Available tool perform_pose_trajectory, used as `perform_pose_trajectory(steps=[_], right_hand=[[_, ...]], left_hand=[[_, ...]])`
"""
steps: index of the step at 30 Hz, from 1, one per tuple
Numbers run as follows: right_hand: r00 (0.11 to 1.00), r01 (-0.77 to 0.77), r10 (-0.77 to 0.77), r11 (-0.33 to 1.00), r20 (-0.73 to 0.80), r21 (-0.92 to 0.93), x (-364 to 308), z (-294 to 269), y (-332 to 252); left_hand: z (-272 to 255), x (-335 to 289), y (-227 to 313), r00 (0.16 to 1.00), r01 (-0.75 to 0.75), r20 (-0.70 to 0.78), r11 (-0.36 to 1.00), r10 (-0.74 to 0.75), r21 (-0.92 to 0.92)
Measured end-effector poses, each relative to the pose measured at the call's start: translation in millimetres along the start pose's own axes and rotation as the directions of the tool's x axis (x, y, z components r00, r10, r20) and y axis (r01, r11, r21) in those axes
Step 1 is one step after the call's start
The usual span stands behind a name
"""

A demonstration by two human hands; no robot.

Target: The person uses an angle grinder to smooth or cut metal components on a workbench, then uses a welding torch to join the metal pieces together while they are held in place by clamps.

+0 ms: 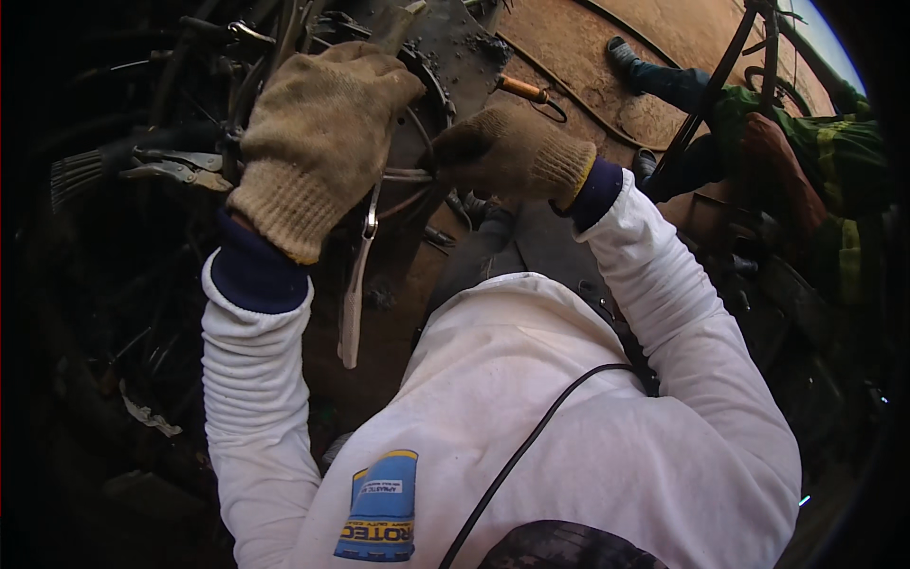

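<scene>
My left hand (322, 133), in a tan knit glove, is closed over a dark metal assembly, its grip hidden beneath the palm. My right hand (517, 152), gloved alike, closes on thin metal rods (408, 175) that run between the two hands; its fingertips are in shadow. Below the left hand, locking pliers (353, 303) hang with their long handle downward. Another pair of locking pliers (180, 169) sits left of that wrist. Beyond the hands stands a dark metal plate (464, 47) with rough lumps along its edge.
A tool with an orange-brown handle (523, 90) lies just past my right hand. Cables (578, 104) cross the brown ground (569, 47). At right is another person in green clothing (825, 152), one leg stretched toward the work. Tangled dark metal fills the left side.
</scene>
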State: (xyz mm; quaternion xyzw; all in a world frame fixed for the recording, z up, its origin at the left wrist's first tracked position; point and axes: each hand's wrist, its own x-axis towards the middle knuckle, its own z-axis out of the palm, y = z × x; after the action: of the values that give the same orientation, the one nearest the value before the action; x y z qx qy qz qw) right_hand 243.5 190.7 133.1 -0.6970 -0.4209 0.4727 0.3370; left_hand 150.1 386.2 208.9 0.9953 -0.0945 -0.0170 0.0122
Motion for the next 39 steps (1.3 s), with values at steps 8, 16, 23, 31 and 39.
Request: perform_pose_trajectory(steps=[8, 16, 23, 31, 39], right_hand=[[0.999, 0.048, -0.048, 0.998, 0.009, -0.045, 2.2, 0.3, 1.9], [0.980, -0.020, 0.098, 0.913, -0.171, 0.407, -20.4, 4.6, 14.9], [0.846, 0.148, 0.332, 0.605, -0.417, 0.782, -55.8, 17.5, 89.9], [0.852, 0.117, 0.352, 0.593, -0.388, 0.796, -61.8, 39.6, 115.2], [0.910, 0.027, 0.289, 0.672, -0.296, 0.741, -53.3, 40.5, 105.2]], left_hand=[[-4.9, -0.6, 2.6, 1.000, 0.015, 0.018, 1.000, -0.015, 0.000], [-2.7, 0.1, 4.0, 1.000, 0.001, 0.025, 1.000, -0.001, 0.008], [-4.6, 0.3, 5.0, 1.000, -0.027, -0.014, 0.999, 0.027, -0.046], [0.5, 1.8, -1.7, 0.996, -0.082, -0.032, 0.996, 0.081, -0.027], [-6.2, 4.2, 1.8, 0.998, -0.063, 0.029, 0.998, 0.063, -0.012]])
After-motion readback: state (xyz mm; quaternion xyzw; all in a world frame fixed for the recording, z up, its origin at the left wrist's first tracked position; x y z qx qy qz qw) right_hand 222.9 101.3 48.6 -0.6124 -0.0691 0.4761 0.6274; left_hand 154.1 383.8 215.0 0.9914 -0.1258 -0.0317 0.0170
